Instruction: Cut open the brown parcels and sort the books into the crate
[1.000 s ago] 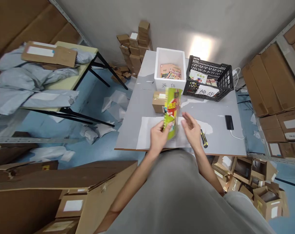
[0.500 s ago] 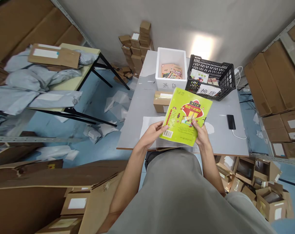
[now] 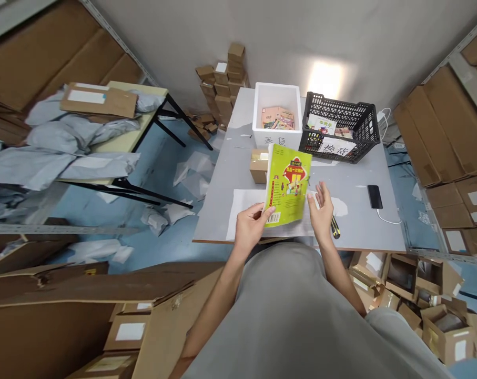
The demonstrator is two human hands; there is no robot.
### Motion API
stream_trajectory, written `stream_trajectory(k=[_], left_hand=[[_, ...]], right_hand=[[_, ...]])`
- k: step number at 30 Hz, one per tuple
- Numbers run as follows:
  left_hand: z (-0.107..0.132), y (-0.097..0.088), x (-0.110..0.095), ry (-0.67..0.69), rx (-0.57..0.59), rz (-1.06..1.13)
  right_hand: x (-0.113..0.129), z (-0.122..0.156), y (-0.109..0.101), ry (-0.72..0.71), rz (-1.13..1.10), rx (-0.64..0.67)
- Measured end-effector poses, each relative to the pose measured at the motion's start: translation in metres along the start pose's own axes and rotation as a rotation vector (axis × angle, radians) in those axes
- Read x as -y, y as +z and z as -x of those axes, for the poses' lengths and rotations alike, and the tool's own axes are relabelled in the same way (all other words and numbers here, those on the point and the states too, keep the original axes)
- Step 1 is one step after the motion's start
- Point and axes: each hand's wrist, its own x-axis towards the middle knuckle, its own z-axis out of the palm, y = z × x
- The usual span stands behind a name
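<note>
A thin green book [image 3: 287, 187] with a red and yellow picture and a barcode is held up over the table, tilted. My left hand [image 3: 251, 225] pinches its lower left edge, thumb on the cover. My right hand [image 3: 320, 210] is beside the book's right edge, fingers apart; it does not grip the book. A yellow and black utility knife [image 3: 335, 227] lies on the table just right of that hand. Behind the book is a small cardboard box [image 3: 259, 167], partly hidden. White paper [image 3: 238, 205] lies under my left hand's side.
At the back of the grey table [image 3: 356, 210] stand a white foam box [image 3: 278, 138] and a black crate [image 3: 338, 108], both with booklets inside. A phone [image 3: 374, 197] on a cable lies at the right. Cartons [image 3: 224, 87] are stacked by the wall; grey parcels [image 3: 29, 163] cover a side table.
My right hand has let go of the book's right edge and opened. The book has turned so its cover looks narrower, still in my left hand. The knife beside my right hand now shows.
</note>
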Motion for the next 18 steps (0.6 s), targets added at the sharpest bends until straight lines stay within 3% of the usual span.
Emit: stream_trajectory(k=[2,5,9,12,14,16,18], left_hand=[[0.010,0.009,-0.007,0.143,-0.055,-0.158],[0.026,0.023,-0.015,0.307,-0.045,-0.361],[0.035,0.028,-0.018,0.394,0.080,-0.489],[0.027,0.011,-0.017,0.333,0.223,-0.389],[0.015,-0.009,-0.015,0.254,0.121,-0.317],[0.000,-0.027,-0.009,0.147,-0.073,-0.252],[-0.014,-0.039,-0.003,-0.043,-0.025,-0.065]], right_hand=[[0.005,0.014,0.007,0.026,-0.031,0.115],[0.018,0.035,0.021,0.075,-0.102,0.312],[0.024,0.038,0.032,0.085,-0.082,0.268],[0.019,0.025,0.026,0.200,-0.143,0.236],[0.016,0.017,0.019,0.272,-0.222,0.240],[0.017,0.012,0.014,0.314,-0.298,0.260],[0.021,0.008,0.010,0.325,-0.349,0.298]])
